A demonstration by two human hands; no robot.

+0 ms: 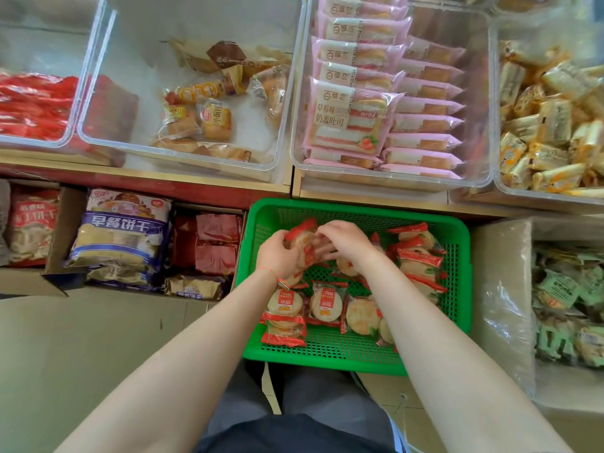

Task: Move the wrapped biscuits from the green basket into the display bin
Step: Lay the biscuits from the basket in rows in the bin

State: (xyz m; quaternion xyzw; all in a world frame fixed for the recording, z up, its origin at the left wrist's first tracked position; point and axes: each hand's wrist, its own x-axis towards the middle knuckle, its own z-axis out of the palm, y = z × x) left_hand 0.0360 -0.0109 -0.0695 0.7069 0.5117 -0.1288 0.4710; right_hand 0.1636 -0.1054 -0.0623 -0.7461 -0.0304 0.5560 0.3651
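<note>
Dark trousers [294, 429] are filling the bottom edge nearest us, and our two bare forearms are reaching forward over them into the green perforated plastic basket [457, 289]. We are gathering a small stack of round biscuits in clear wrappers with red ends [302, 241] at the basket's far left. Our left hand [277, 255] is curling its fingers round the stack's left side, and our right hand [346, 240] is arching over its top with bent fingers pinching the wrappers. More of the same red-ended wrapped biscuits [327, 304] are lying loose across the basket floor and piling along its right wall. Beyond the basket, on the shelf, a clear plastic display bin [108, 103] is holding a few brown and yellow wrapped cakes, and beside it on the right another clear bin of pink wrapped strawberry sandwich cakes [346, 116] is standing in neat rows.
</note>
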